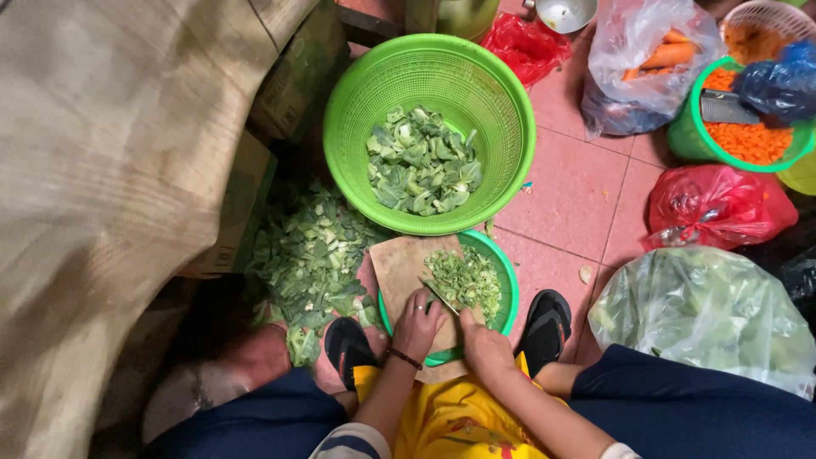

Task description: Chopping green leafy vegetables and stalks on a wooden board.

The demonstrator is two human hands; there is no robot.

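— Where are the hands?
— Close in, between the feet. The left hand (416, 325) is clenched, knuckles down on the board (399, 268). The right hand (486, 347) grips a knife (442, 299).
— And the blade's line?
— It slants up-left from the right hand, ending just beside the left.
— The greens?
— The chopped pile (466, 280) lies just past the blade, on the board's right side, nearer the right hand. Beyond sits the basket (506, 127) of cut leaves.

My chopped greens (466, 279) lie in a loose, fine green heap on my wooden board (399, 265). The board rests flat, tan and worn.
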